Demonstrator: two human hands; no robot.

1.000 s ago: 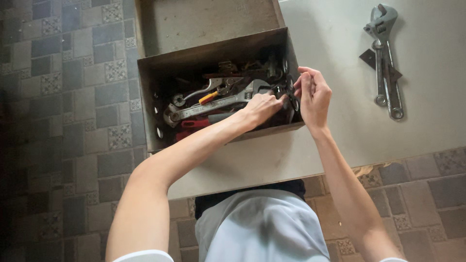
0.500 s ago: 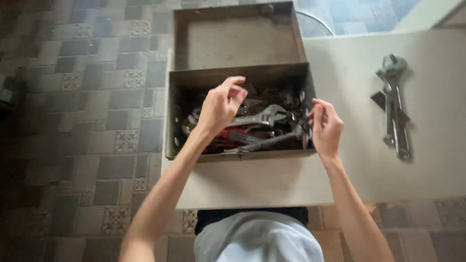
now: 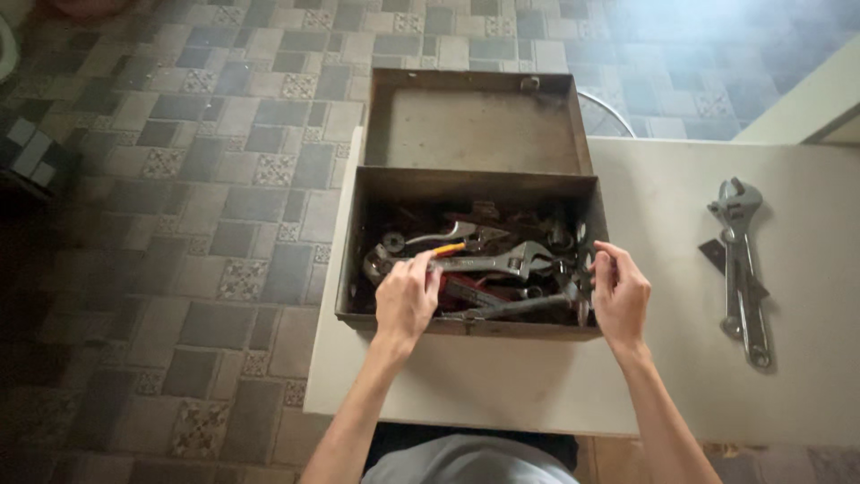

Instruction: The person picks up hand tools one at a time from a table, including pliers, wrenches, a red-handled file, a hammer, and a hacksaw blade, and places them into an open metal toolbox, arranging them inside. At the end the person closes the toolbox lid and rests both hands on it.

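An open, worn metal toolbox (image 3: 356, 260) stands on a pale table (image 3: 502, 376), its lid (image 3: 475, 130) folded back. Inside lie a large silver adjustable wrench (image 3: 488, 263), pliers with an orange-tipped handle (image 3: 451, 247), a red-handled tool (image 3: 466, 292) and several other dark tools. My left hand (image 3: 406, 300) reaches over the front wall, fingers curled on the handle end of the adjustable wrench. My right hand (image 3: 620, 294) is at the box's right wall, thumb and fingers curled close to dark tool ends there. Whether it holds one is unclear.
On the table to the right lie another adjustable wrench (image 3: 733, 204) and long ring spanners (image 3: 751, 309). The table's left edge runs just beside the box, over a patterned tiled floor (image 3: 206, 206). A round wire object (image 3: 606, 112) shows behind the table.
The view has pulled back and tilted up. My left hand, raised and empty half a second ago, has dropped onto the wrench handle. My right hand stays at the box's right wall.
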